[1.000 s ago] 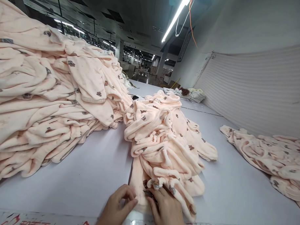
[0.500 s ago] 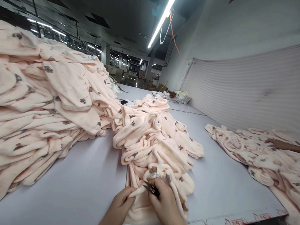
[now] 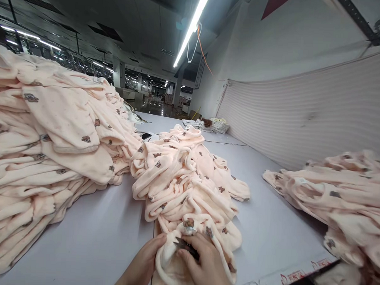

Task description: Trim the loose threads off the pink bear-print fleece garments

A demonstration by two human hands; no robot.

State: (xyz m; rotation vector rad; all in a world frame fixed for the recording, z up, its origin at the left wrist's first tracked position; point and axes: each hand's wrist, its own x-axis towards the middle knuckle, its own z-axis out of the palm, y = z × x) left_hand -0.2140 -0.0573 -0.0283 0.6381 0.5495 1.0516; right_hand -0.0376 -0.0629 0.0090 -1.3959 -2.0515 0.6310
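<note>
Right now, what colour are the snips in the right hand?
The snips look nearly black, in the head view.

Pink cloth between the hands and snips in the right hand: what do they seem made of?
Cloth: probably plush fleece, given its matte surface and thick, rounded folds.
Snips: likely metal, dark-finished, judging by the thin pointed shape; gripped part unclear.

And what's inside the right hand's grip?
The right hand holds dark snips. Their pointed blades show over the pale pink cloth; the rear of the handles is covered by the hand and cannot be seen.
</note>
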